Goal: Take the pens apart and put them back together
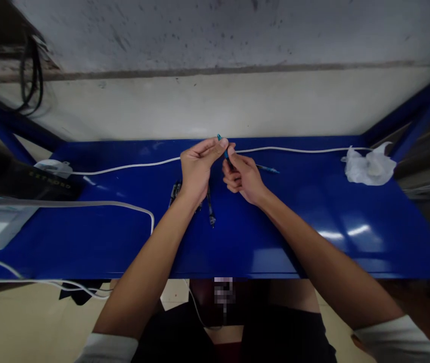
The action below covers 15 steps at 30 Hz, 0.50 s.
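Both hands meet over the back middle of a blue table [245,237]. My left hand [198,169] pinches the upper part of a teal pen [219,137], whose tip pokes out above the thumb. My right hand [243,174] is closed around the lower part of the same pen, with the thumb against it. Much of the pen is hidden by the fingers. Several dark pens [174,191] lie under and beside my left wrist, one of them [210,206] apart to the right. Behind my right hand lies a blue pen [268,169], partly covered.
A white cable [131,166] runs along the table's back by the wall. Crumpled white plastic [370,166] sits at the right. At the left are a black item with lettering [29,179], a white box [3,227] and more cables [97,203]. Blue frame bars flank both sides.
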Each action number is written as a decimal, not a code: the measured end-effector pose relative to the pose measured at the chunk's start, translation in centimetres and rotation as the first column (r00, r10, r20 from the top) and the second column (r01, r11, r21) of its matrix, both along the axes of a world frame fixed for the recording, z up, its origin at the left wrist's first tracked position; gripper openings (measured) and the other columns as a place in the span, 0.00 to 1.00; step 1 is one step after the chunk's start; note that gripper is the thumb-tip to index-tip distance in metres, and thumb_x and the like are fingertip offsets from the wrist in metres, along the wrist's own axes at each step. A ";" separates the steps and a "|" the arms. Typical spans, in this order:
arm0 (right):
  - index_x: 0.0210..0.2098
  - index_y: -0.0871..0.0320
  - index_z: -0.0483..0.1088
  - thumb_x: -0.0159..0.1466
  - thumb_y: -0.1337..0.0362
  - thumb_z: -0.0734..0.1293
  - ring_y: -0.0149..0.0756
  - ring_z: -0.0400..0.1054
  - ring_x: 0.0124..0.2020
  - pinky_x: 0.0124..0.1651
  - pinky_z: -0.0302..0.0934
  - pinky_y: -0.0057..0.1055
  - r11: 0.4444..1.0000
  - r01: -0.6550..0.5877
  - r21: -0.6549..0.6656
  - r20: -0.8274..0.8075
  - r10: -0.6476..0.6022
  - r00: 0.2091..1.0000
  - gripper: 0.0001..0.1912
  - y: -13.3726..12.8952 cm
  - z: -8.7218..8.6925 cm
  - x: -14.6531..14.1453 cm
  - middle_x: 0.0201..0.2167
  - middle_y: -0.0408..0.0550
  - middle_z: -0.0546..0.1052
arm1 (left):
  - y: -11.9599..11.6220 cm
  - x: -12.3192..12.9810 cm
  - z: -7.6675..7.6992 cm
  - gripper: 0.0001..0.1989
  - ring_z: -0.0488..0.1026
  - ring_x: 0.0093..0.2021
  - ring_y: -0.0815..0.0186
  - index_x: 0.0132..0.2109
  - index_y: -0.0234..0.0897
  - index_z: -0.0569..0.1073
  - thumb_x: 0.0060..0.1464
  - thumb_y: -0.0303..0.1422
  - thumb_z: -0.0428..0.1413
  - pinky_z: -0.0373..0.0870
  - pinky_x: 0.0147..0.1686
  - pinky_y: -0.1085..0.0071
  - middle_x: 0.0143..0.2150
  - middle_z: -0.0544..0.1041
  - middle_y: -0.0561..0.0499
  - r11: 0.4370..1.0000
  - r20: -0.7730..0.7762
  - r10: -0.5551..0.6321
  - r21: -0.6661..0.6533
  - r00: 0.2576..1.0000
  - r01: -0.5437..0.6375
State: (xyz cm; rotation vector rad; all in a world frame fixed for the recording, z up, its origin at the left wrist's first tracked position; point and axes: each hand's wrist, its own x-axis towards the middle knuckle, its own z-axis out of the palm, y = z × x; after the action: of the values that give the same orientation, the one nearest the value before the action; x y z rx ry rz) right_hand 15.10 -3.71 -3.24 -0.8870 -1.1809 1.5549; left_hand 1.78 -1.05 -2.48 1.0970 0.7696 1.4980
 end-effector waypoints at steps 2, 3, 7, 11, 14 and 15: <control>0.31 0.52 0.65 0.72 0.29 0.63 0.28 0.50 0.21 0.22 0.49 0.27 0.970 0.163 0.181 0.146 -0.191 0.971 0.33 -0.1 -0.8 -0.3 0.22 0.35 0.57 | 0.1 0.1 -0.1 0.15 0.84 0.40 0.63 0.36 0.41 0.83 0.50 0.42 0.78 0.81 0.46 0.66 0.35 0.85 0.52 0.998 -0.014 0.060 0.006 0.998 -0.060; 0.33 0.52 0.67 0.74 0.31 0.61 0.29 0.55 0.23 0.25 0.54 0.28 0.935 0.211 0.284 0.208 -0.275 0.939 0.31 -0.1 -1.0 -0.3 0.24 0.37 0.61 | 0.2 0.2 -0.2 0.16 0.81 0.35 0.66 0.34 0.41 0.82 0.49 0.42 0.79 0.79 0.42 0.69 0.32 0.82 0.54 0.997 -0.010 0.078 0.013 0.997 -0.078; 0.38 0.52 0.70 0.81 0.39 0.56 0.34 0.63 0.29 0.37 0.62 0.34 0.810 0.195 0.552 0.352 -0.439 0.827 0.28 -0.4 -1.3 -0.1 0.29 0.42 0.69 | 0.2 0.3 -0.1 0.16 0.70 0.27 0.71 0.37 0.41 0.81 0.52 0.42 0.78 0.73 0.33 0.71 0.26 0.71 0.58 0.996 0.006 0.073 0.046 0.997 -0.073; 0.41 0.52 0.71 0.82 0.42 0.54 0.36 0.66 0.31 0.40 0.63 0.36 0.771 0.132 0.623 0.407 -0.464 0.786 0.26 -0.5 -1.1 0.2 0.31 0.43 0.72 | 0.2 0.2 0.0 0.17 0.71 0.30 0.70 0.34 0.41 0.81 0.56 0.46 0.75 0.72 0.34 0.70 0.29 0.73 0.56 0.995 -0.058 0.079 0.060 0.995 -0.076; 0.43 0.52 0.72 0.82 0.44 0.55 0.38 0.70 0.34 0.43 0.65 0.37 0.750 0.102 0.653 0.421 -0.472 0.775 0.24 -0.3 -1.1 0.2 0.34 0.45 0.75 | 0.3 0.2 0.0 0.23 0.70 0.31 0.70 0.28 0.39 0.74 0.55 0.47 0.75 0.73 0.37 0.71 0.28 0.72 0.56 0.992 -0.056 0.109 0.070 0.992 -0.105; 0.44 0.52 0.72 0.82 0.44 0.56 0.39 0.71 0.36 0.44 0.66 0.38 0.739 0.095 0.667 0.420 -0.478 0.772 0.23 -0.3 -1.1 0.3 0.36 0.46 0.77 | 0.3 0.2 0.0 0.24 0.70 0.31 0.71 0.27 0.39 0.73 0.55 0.48 0.75 0.73 0.38 0.71 0.28 0.72 0.56 0.991 -0.051 0.115 0.073 0.992 -0.112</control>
State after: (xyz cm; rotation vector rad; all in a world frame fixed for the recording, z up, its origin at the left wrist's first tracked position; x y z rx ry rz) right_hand 15.36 -3.98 -4.32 -1.0493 -1.7322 0.5365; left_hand 2.00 -0.73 -2.48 1.1675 0.8355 1.6060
